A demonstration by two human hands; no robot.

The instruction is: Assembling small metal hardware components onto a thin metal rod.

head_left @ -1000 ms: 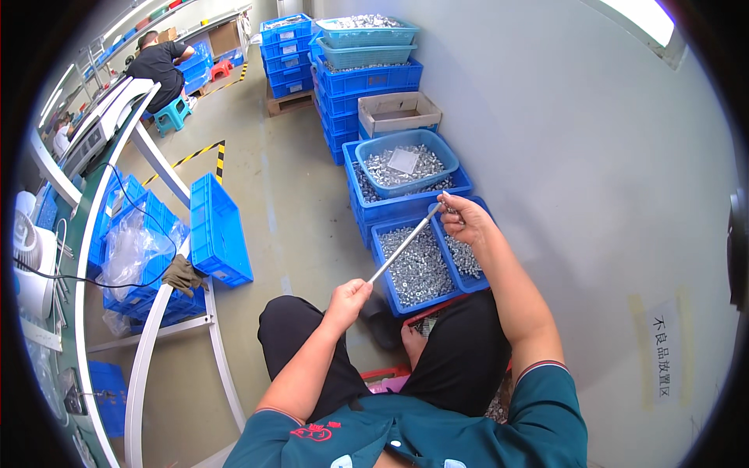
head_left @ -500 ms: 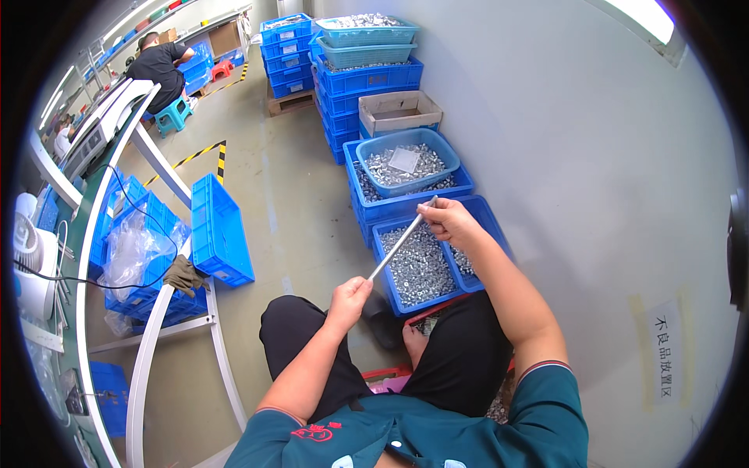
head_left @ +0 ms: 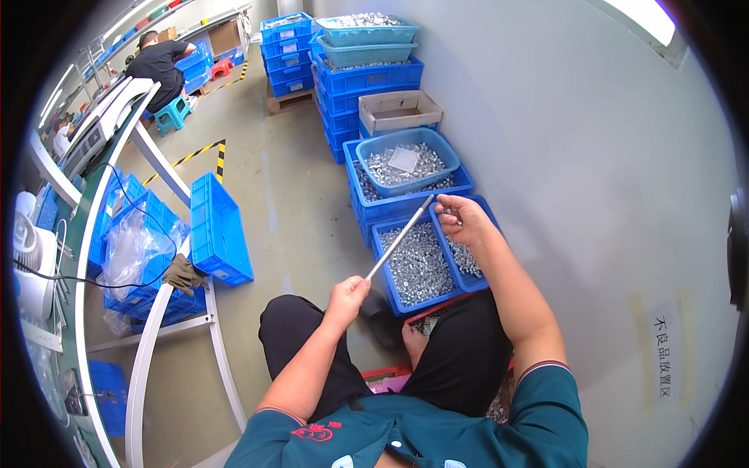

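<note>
My left hand [head_left: 347, 302] is closed round the lower end of a thin silver metal rod [head_left: 400, 237], which slants up and to the right. Just right of the rod's upper tip, my right hand [head_left: 462, 219] has its fingers curled, with what looks like a small metal part [head_left: 459, 223] among them; its exact kind is too small to tell. A gap shows between these fingers and the tip. Beneath both lies a blue bin [head_left: 388, 290] filled with small silver metal pieces [head_left: 420, 269], split by a divider.
Beyond it, a light-blue basket [head_left: 451, 160] of metal pieces rests in a larger blue crate [head_left: 355, 204]. Stacked crates [head_left: 343, 105] line the wall [head_left: 577, 156]. On the left stand a white-framed workbench [head_left: 148, 351] and an upright blue crate [head_left: 226, 234]. A person [head_left: 158, 74] sits farther back.
My right hand has come off the rod's upper tip and shifted slightly right and down, its fingers curling. The left hand keeps the rod at nearly the same slant.
</note>
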